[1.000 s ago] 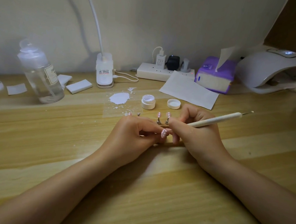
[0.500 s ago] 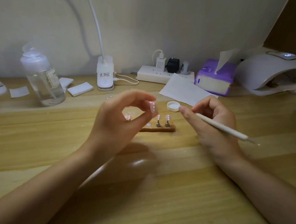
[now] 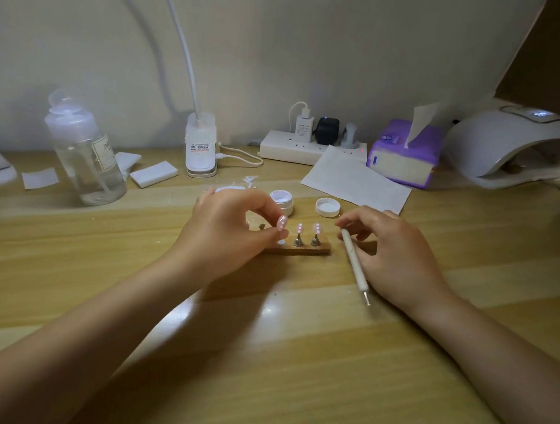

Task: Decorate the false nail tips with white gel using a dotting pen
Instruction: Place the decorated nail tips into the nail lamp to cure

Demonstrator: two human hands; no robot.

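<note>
Left hand point(image 3: 225, 230) pinches nail tip point(image 3: 281, 223); right hand point(image 3: 394, 253) holds dotting pen point(image 3: 355, 267)

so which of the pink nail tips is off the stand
The leftmost nail tip, pinched in the left hand above the wooden stand. The other two sit on their pegs.

Nail stand point(image 3: 305, 249) at frame centre on worktop point(image 3: 291, 366). Left hand point(image 3: 225, 234) left of stand, right hand point(image 3: 394, 253) right of it. Gel jar point(image 3: 282, 201) and lid point(image 3: 327, 207) above stand. Bottle point(image 3: 86, 152) upper left; power strip point(image 3: 298, 148), tissue pack point(image 3: 403, 155), nail lamp point(image 3: 510, 148) upper right.
</note>
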